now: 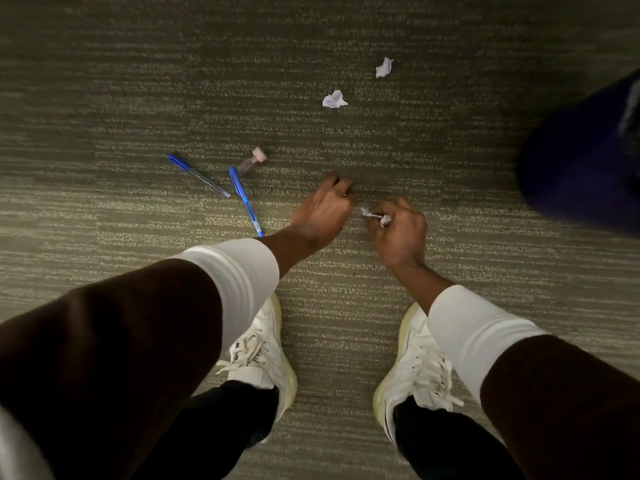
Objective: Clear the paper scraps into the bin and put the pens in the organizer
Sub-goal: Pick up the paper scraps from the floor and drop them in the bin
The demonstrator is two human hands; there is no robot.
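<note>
I look down at a striped carpet. My right hand [398, 233] is closed around a crumpled white paper scrap [375, 216] that sticks out between its fingers. Just left of it, my left hand [325, 209] reaches down with curled fingers touching the carpet; whether it holds anything is hidden. Two more paper scraps lie farther away, one in the middle [334, 99] and one beyond it [383, 67]. Left of my left hand lie two blue pens, one long and thin [199, 175], the other [245, 199] running toward my wrist. A clear pen with a pink cap [252, 161] lies beside them.
A dark blue rounded object [581, 161], blurred, stands at the right edge. My two white sneakers [263, 351] [415, 368] are planted on the carpet [104, 98] below my hands. No organizer is in view.
</note>
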